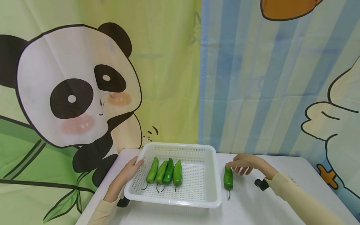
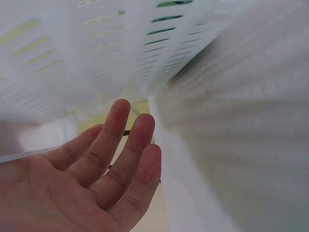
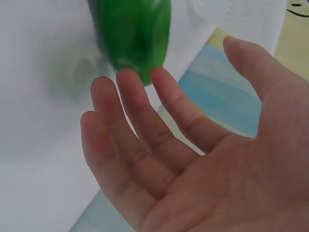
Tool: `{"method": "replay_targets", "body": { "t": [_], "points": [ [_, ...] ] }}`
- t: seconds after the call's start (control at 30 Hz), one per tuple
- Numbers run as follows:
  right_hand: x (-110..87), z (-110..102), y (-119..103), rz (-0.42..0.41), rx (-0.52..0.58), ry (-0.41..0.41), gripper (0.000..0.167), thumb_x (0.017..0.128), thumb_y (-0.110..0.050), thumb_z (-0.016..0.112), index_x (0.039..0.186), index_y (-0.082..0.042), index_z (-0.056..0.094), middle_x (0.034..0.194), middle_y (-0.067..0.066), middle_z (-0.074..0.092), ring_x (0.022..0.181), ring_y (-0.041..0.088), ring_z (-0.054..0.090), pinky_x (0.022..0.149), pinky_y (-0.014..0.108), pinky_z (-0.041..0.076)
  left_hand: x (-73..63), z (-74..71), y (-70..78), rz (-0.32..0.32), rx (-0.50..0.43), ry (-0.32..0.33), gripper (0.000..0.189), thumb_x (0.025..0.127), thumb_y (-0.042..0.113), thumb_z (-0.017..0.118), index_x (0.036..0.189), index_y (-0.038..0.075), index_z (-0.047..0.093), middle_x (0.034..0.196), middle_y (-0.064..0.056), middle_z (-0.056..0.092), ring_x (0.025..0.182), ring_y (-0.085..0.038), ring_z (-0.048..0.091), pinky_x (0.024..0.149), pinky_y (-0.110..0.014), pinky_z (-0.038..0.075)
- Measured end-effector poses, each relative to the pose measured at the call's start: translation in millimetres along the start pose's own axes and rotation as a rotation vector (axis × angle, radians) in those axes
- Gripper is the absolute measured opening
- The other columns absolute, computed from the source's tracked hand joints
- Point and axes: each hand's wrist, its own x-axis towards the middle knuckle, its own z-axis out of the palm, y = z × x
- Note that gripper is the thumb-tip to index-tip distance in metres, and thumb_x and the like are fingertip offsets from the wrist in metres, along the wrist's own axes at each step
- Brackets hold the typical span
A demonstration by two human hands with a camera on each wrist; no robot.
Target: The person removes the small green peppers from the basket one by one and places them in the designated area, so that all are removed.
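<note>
A white plastic basket (image 1: 174, 203) with slotted walls stands on the table, holding several long green peppers (image 1: 168, 171) side by side in its left half, stems toward me. My left hand (image 1: 132, 168) holds the basket's left rim, thumb over the top. In the left wrist view, the fingers (image 2: 137, 145) extend along the outer wall. Right of the basket another green pepper (image 1: 228, 178) lies on the table, its stem toward me. My right hand (image 1: 247, 163) is over its far end. In the right wrist view, loosely bent fingertips (image 3: 126, 77) meet the pepper's tip; the thumb stands apart.
The white table (image 1: 281, 200) reaches back to a hanging cloth (image 1: 230, 78) with a cartoon panda and blue stripes. A black strap piece (image 1: 262, 184) sits at the right wrist, and another (image 1: 123, 202) shows by the left wrist.
</note>
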Motion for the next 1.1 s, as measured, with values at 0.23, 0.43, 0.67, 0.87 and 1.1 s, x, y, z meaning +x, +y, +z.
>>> {"method": "replay_targets", "body": {
  "t": [0.23,0.43,0.67,0.87,1.1],
  "points": [
    [-11.3,-9,-19,-0.054,-0.034,-0.021,0.052,0.095,-0.052,0.063,0.109,-0.002,0.066,0.105,0.014,0.070,0.091,0.030,0.070,0.080,0.045,0.062,-0.1,1.1,0.3,-0.015,-0.021,0.012,0.053,0.109,0.037,0.042,0.154,0.011,0.036,0.135,-0.029,0.059,0.093,-0.031,0.074,0.070,-0.043,0.065],
    [-22.4,-14,-42,-0.088,-0.084,-0.002,0.043,0.094,-0.052,0.065,0.099,-0.009,0.068,0.099,0.009,0.069,0.087,0.026,0.069,0.074,0.039,0.061,0.2,1.0,0.6,-0.002,-0.003,0.005,0.054,0.109,0.037,0.040,0.154,0.009,0.033,0.135,-0.031,0.058,0.093,-0.032,0.074,0.070,-0.043,0.065],
    [-32.3,-24,-68,-0.167,-0.129,-0.013,0.039,0.095,-0.051,0.064,0.094,-0.013,0.068,0.099,0.007,0.070,0.089,0.023,0.068,0.075,0.038,0.061,-0.1,0.3,-0.2,-0.004,0.003,0.014,0.054,0.109,0.038,0.041,0.154,0.008,0.035,0.133,-0.030,0.060,0.090,-0.031,0.075,0.068,-0.043,0.065],
    [-37.4,-25,-92,-0.189,-0.153,-0.025,0.039,0.094,-0.052,0.064,0.092,-0.013,0.067,0.100,0.006,0.070,0.091,0.023,0.068,0.078,0.038,0.060,0.8,0.7,-1.2,-0.005,0.007,0.014,0.054,0.108,0.038,0.042,0.153,0.009,0.035,0.132,-0.029,0.061,0.089,-0.030,0.075,0.066,-0.042,0.065],
    [-36.8,-12,-113,-0.216,-0.145,-0.036,0.042,0.094,-0.053,0.064,0.099,-0.012,0.068,0.099,0.002,0.070,0.094,0.020,0.068,0.081,0.036,0.059,0.9,0.7,-1.6,-0.016,0.011,0.018,0.053,0.109,0.038,0.042,0.154,0.010,0.035,0.132,-0.029,0.061,0.088,-0.030,0.075,0.067,-0.042,0.065]
  ]
}}
